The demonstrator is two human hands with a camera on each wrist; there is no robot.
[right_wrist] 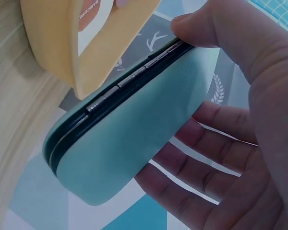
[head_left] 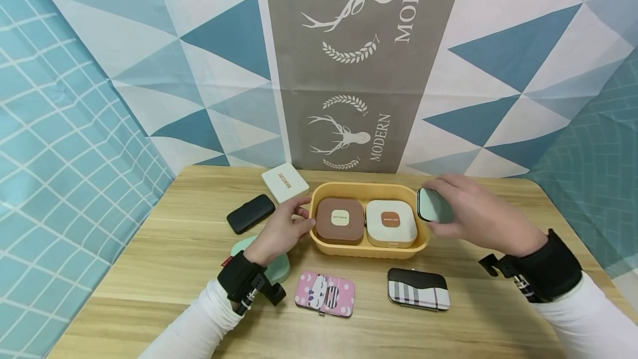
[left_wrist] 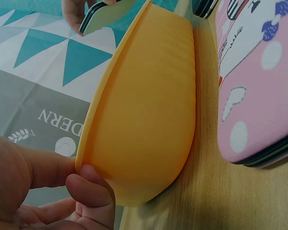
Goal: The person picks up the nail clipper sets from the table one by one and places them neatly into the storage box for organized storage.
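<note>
A yellow oblong basket (head_left: 369,250) stands on the table holding a brown square case (head_left: 326,232) on the left and a white square case (head_left: 394,232) on the right, both with manicure labels. My left hand (head_left: 280,232) pinches the basket's left rim between thumb and finger, as the left wrist view shows at the rim (left_wrist: 88,129). At the basket's right end my right hand (head_left: 480,216) holds a mint-green hinged case (right_wrist: 129,129) by its edges, thumb on one side and fingers on the other. The case is tilted, raised beside the basket's rim.
A white manicure box (head_left: 286,183) and a black case (head_left: 251,214) lie left of the basket. Beneath my left wrist sits another mint-green case (head_left: 280,268), partly hidden. In front are a pink cat-print case (head_left: 324,294) and a black-and-plaid case (head_left: 418,291). Patterned cloth (head_left: 369,76) hangs behind.
</note>
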